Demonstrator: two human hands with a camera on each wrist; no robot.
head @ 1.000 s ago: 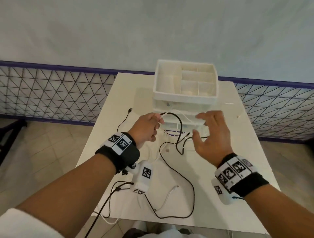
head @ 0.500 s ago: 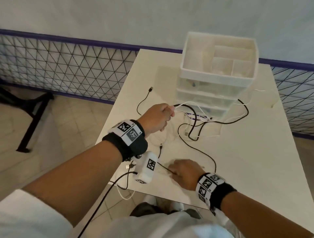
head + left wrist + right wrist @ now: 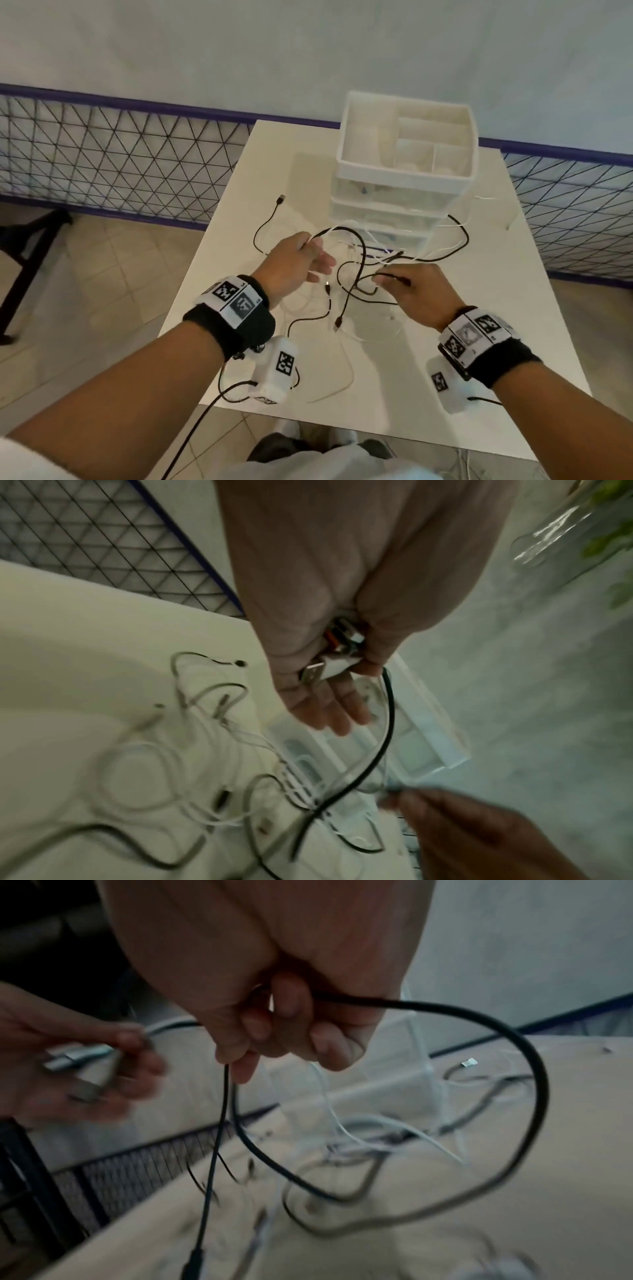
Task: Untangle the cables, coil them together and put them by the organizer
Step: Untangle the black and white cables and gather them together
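Note:
Black and white cables (image 3: 356, 270) lie tangled on the white table (image 3: 445, 394) in front of the white drawer organizer (image 3: 407, 164). My left hand (image 3: 313, 255) is raised above the tangle. It pinches the USB plug ends (image 3: 325, 666) of a white and a black cable, with the lower fingers stretched out. My right hand (image 3: 387, 279) is just to its right and curls its fingers round a black cable (image 3: 445, 1010). That cable loops down, and one plug (image 3: 338, 322) dangles over the table. In the right wrist view the left hand (image 3: 85, 1058) shows at the left.
One black cable end with a plug (image 3: 281, 199) lies on the table left of the organizer. More cable runs round the organizer's right side (image 3: 460, 246). White loops (image 3: 346, 373) reach the near table edge. A wire mesh fence (image 3: 120, 161) stands behind the table.
My right hand came up from the near table edge to beside my left hand, lifting the black cable with it. My left hand kept its hold on the plug ends.

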